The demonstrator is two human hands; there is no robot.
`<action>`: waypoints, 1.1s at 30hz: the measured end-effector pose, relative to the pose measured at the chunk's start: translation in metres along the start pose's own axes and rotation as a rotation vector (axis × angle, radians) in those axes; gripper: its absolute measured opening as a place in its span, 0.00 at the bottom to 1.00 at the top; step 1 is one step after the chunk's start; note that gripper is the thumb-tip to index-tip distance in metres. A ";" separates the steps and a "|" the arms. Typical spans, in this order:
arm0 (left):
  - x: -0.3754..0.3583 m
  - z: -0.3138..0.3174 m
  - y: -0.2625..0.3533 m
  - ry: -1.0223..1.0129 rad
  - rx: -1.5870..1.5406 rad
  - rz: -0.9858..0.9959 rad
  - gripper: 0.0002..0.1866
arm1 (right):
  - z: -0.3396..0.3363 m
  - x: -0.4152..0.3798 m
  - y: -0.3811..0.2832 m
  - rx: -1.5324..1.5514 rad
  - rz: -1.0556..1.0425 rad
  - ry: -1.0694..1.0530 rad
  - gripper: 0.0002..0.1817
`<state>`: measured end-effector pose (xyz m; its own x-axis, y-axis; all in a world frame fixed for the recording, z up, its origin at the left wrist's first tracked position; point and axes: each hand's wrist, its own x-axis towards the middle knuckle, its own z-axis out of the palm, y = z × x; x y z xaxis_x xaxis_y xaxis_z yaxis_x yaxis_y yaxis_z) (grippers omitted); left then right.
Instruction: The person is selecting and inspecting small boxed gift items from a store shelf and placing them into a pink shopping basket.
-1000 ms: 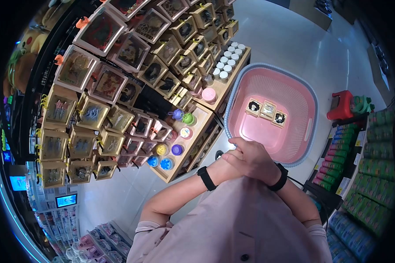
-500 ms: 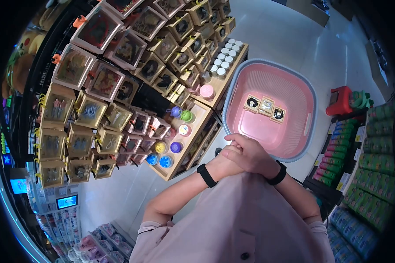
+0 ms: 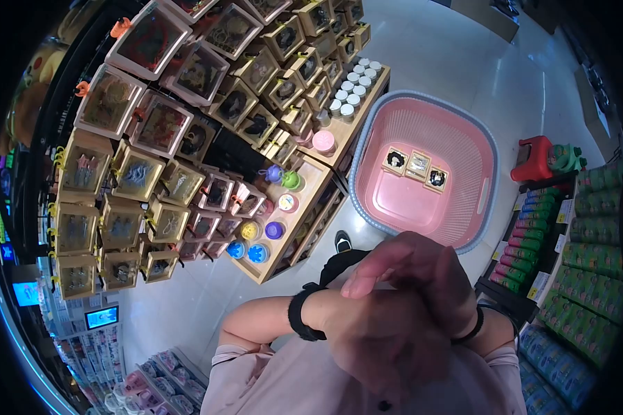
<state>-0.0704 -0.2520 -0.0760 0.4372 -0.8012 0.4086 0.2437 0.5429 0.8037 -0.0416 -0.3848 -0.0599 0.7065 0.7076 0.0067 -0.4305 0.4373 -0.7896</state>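
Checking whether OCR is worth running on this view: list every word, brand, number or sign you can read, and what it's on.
None reads with certainty.
Black upright, left: pale lettering, too blurred.
Shelf-edge tags, right: too small.
Green packs: print too small.
Lit screen, lower left: any text too small.

We noted: glossy pale floor (image 3: pixel 187 311), reflecting light; wooden shelving (image 3: pixel 284 238), left; black shelf unit (image 3: pixel 498 294), right.
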 end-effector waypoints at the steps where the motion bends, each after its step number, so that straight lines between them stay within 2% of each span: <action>1: 0.003 0.009 -0.006 0.072 0.001 0.032 0.16 | -0.004 0.001 -0.002 0.016 -0.039 -0.009 0.43; 3: 0.006 0.002 0.007 0.050 0.461 0.048 0.22 | -0.005 0.000 -0.004 0.014 -0.082 0.038 0.40; 5: 0.009 -0.001 0.010 0.105 0.756 0.143 0.26 | -0.001 -0.001 -0.008 -0.025 -0.091 0.146 0.40; 7: 0.016 0.002 -0.001 0.253 0.873 0.317 0.25 | -0.002 0.002 -0.009 0.021 -0.091 0.213 0.38; 10: 0.020 -0.006 -0.010 0.264 0.947 0.296 0.20 | -0.010 0.007 -0.002 0.050 -0.087 0.311 0.33; 11: 0.017 -0.007 -0.014 0.249 0.962 0.235 0.19 | -0.015 0.008 0.003 0.054 -0.085 0.343 0.31; 14: 0.015 -0.011 -0.019 0.207 0.980 0.065 0.17 | -0.034 0.015 0.023 0.167 0.169 0.395 0.26; 16: 0.018 -0.011 -0.014 0.200 0.954 -0.033 0.17 | -0.032 0.015 0.028 0.220 0.208 0.404 0.25; 19: 0.019 -0.008 -0.018 0.241 0.990 0.063 0.19 | -0.030 0.014 0.027 0.206 0.217 0.401 0.24; 25: 0.015 0.004 -0.017 0.192 1.140 0.110 0.20 | -0.017 0.007 0.006 0.110 0.150 0.364 0.21; 28: 0.016 0.008 -0.027 0.275 1.142 0.318 0.21 | -0.012 0.003 0.006 0.138 0.103 0.354 0.19; 33: 0.017 0.005 -0.026 0.316 1.125 0.373 0.21 | -0.014 0.004 0.008 0.078 0.084 0.391 0.20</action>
<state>-0.0738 -0.2808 -0.0880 0.5491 -0.4620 0.6965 -0.7562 0.0804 0.6494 -0.0343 -0.3857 -0.0748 0.8206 0.4853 -0.3017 -0.5268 0.4380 -0.7284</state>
